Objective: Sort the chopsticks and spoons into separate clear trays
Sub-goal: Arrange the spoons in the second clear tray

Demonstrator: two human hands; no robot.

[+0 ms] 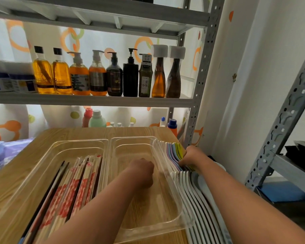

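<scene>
Two trays are sitting side by side, rims touching, on the wooden surface (12, 175). The left clear tray (81, 141) is holding the chopsticks (74, 185): pairs in red-and-white paper sleeves plus a few dark bare ones, all lying lengthwise and roughly parallel.

The left hand (143, 170) is reaching into the right clear tray (134, 138) and is resting low over its floor. Its fingers are curling under the palm. Whether it is holding anything cannot be told, since only the back of the hand is showing.

The spoons are lying outside both trays, in a fanned row along the outer right wall of the right clear tray. The coloured spoons (174, 152) (purple, blue, green, yellow) are sitting at the far end of the row, and the white spoons (195, 205) are overlapping one another at the near end. The right hand (192, 155) is gripping the coloured spoons, with its fingers closing round the stacked handles.

Behind the surface, a grey metal shelf (95, 100) is carrying a line of upright pump bottles (97, 74) with amber and dark contents
</scene>
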